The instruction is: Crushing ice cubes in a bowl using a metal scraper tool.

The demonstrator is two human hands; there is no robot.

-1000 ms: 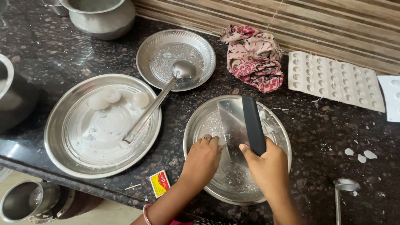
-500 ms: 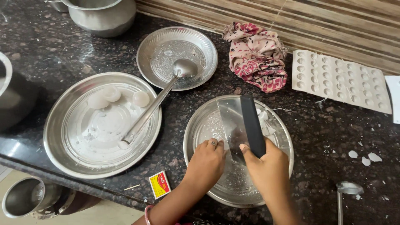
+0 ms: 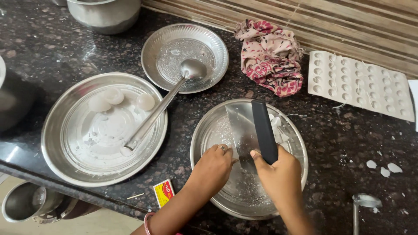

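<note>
right hand (image 3: 283, 174) clamped on black-handled scraper (image 3: 254, 130), left hand (image 3: 213, 165) curled, empty, fingertips inside steel plate (image 3: 204, 135) on counter (image 3: 339, 135)

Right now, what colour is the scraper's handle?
Black, on the flat steel scraper in the right hand; head view.

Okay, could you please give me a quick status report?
Right hand holds scraper; left hand on steel plate. Nothing in the way.
</note>
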